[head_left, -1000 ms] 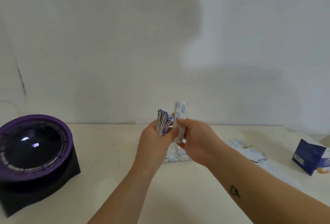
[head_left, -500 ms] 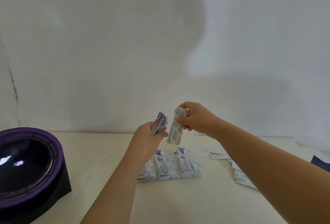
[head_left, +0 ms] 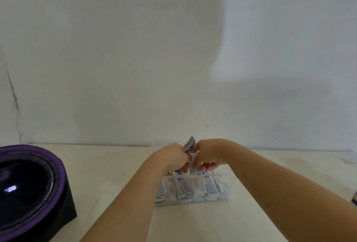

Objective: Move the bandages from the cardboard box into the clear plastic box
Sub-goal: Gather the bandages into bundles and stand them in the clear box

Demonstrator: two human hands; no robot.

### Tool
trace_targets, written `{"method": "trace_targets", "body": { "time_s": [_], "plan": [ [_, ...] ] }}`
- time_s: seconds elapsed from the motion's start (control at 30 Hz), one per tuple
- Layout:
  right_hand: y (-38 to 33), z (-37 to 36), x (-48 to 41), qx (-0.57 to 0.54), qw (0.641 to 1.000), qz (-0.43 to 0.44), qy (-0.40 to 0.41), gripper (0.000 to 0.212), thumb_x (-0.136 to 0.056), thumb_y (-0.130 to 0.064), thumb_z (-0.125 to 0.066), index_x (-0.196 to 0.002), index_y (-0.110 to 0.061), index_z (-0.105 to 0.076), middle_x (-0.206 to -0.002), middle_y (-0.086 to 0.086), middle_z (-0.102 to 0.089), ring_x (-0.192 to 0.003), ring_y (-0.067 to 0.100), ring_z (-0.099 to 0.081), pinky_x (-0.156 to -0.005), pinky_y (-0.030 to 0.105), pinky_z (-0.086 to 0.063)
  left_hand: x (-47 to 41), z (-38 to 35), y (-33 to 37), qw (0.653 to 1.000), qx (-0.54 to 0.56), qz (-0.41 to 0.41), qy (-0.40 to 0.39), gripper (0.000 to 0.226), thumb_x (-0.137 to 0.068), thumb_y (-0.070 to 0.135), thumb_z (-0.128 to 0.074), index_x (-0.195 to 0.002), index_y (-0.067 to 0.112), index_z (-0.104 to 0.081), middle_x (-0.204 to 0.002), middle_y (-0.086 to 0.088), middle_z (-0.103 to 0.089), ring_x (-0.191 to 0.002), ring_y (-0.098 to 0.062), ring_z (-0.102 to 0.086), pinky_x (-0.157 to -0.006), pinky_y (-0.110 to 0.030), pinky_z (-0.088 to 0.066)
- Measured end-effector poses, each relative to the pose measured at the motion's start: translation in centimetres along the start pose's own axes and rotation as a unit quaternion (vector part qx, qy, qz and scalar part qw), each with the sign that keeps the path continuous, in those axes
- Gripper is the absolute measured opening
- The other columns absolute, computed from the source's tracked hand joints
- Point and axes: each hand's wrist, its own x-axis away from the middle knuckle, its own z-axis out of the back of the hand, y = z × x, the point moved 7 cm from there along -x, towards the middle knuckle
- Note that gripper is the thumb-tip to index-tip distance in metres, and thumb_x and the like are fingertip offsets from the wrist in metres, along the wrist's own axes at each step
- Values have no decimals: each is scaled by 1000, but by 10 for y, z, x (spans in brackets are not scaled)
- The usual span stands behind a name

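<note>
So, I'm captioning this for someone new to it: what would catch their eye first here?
Both hands meet mid-table: the left hand grips a fanned stack of bandages beside the right hand, just above a clear plastic box packed with wrapped bandages. Far left sits a big purple-rimmed black dome.

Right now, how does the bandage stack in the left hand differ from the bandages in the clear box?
The stack is gripped in the left hand, off the table; the boxed bandages lie in the clear box. The stack fans out edge-on; the boxed bandages sit in side-by-side rows. Both are blue-and-white wrapped.
</note>
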Motion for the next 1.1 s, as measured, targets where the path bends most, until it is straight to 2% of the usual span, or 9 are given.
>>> {"method": "trace_targets", "body": {
  "time_s": [0.07,0.23,0.37,0.47,0.57,0.67,0.83,0.97,1.1],
  "plan": [
    [0,-4,-3,19,1000,3,-3,30,-86,2,-55,-112,-13,-55,-65,0,-52,-54,8,-48,-48,16,-41,-2,-3,-1,1000,2,-4,-9,18,-91,18,-49,-100,12,-63,-88,-2,-67,-85,-15,-66,-58,-19,-43],
    [-2,-9,-8,71,997,15,25,36,-86,-2,-59,-119,-14,-53,-68,0,-50,-56,10,-49,-49,16,-43,-4,-4,-1,1000,-2,-7,-14,13,-91,17,-49,-93,15,-61,-88,-3,-65,-77,-14,-64,-48,-15,-43],
    [-5,-9,-9,180,980,35,80,38,-84,-12,-64,-121,-4,-57,-87,6,-56,-77,18,-54,-72,25,-49,-5,-5,-3,1000,-3,0,-22,11,-90,18,-49,-85,18,-59,-85,-3,-64,-85,-18,-66,-66,-24,-42],
    [-9,-7,-6,226,965,57,122,30,-82,-15,-67,-108,-1,-61,-96,8,-62,-84,19,-58,-78,25,-48,-6,-6,-5,1000,2,4,-22,15,-94,22,-48,-81,18,-55,-78,0,-63,-81,-17,-63,-71,-27,-42],
    [-10,-3,-3,239,954,76,163,40,-79,-16,-70,-116,-1,-62,-113,11,-65,-94,21,-64,-87,29,-52,-6,-4,-6,1000,8,7,-11,13,-95,20,-45,-87,18,-55,-74,4,-62,-82,-15,-64,-78,-30,-46],
    [-13,3,0,246,948,88,179,28,-79,-19,-72,-102,-3,-69,-100,9,-69,-91,20,-65,-80,28,-53,-5,-1,-6,1000,15,11,-1,12,-96,19,-43,-97,18,-55,-76,5,-62,-82,-13,-65,-74,-28,-44],
    [-5,0,-1,225,967,65,96,17,-81,-18,-66,-70,-6,-67,-65,3,-60,-61,14,-56,-58,18,-44,-2,4,-8,999,44,10,26,15,-96,23,-44,-106,17,-54,-79,4,-61,-79,-11,-65,-70,-26,-42],
    [-9,-5,5,203,972,102,61,25,-87,-18,-62,-110,-13,-70,-82,4,-64,-68,13,-54,-58,14,-41,-3,5,-8,997,61,12,39,16,-96,22,-44,-107,16,-54,-80,3,-60,-78,-11,-64,-74,-29,-44],
    [-15,-14,3,294,945,133,47,30,-92,-21,-55,-121,-21,-65,-85,-3,-55,-77,14,-47,-68,18,-36,-5,3,-7,997,60,14,42,19,-96,22,-44,-109,16,-55,-80,3,-59,-77,-11,-64,-71,-28,-43]
  ]
}}
